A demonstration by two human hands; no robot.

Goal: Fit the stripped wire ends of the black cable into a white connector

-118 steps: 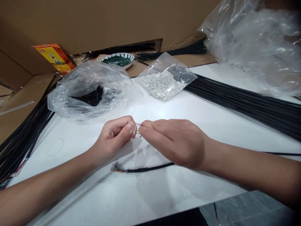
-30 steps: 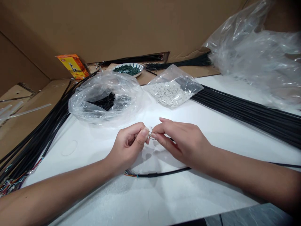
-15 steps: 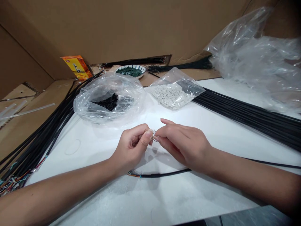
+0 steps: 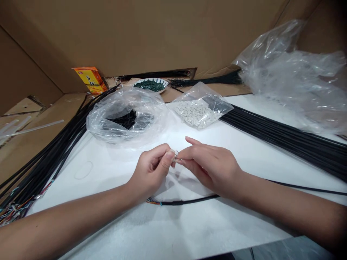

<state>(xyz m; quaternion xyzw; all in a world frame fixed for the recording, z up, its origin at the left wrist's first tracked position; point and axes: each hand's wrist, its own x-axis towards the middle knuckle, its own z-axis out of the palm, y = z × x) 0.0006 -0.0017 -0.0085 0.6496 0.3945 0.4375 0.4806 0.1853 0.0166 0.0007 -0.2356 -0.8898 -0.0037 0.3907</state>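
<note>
Cardboard [image 4: 162,32] stands behind the far edge of the white worktop [image 4: 130,234]. One bundle of black cables, the left bundle [image 4: 54,148], lies along the left edge; the right bundle [image 4: 287,135] runs from mid-worktop out toward the right edge. Clear wrap [image 4: 298,79] is heaped at the far right corner. Near the far edge sit an open bag [image 4: 103,130] holding black pieces [image 4: 126,119] and, to its right, a clear pouch [image 4: 202,90] of white bits [image 4: 195,113]. Both hands are over the middle of the worktop. The right hand [image 4: 213,164] has thumb and forefinger brought together at the wires, another finger standing off; the left hand [image 4: 153,168] is curled nearly closed, thumb pressed to forefinger. A cable [image 4: 184,202] lies toward the near edge, its coloured leads partly behind the left wrist. Beyond the far edge are a packet [image 4: 90,80] and a dish [image 4: 165,85] of green matter. Smallest are the fine wires [image 4: 177,153], between the two hands' fingertips, with a pale part too small to identify.
</note>
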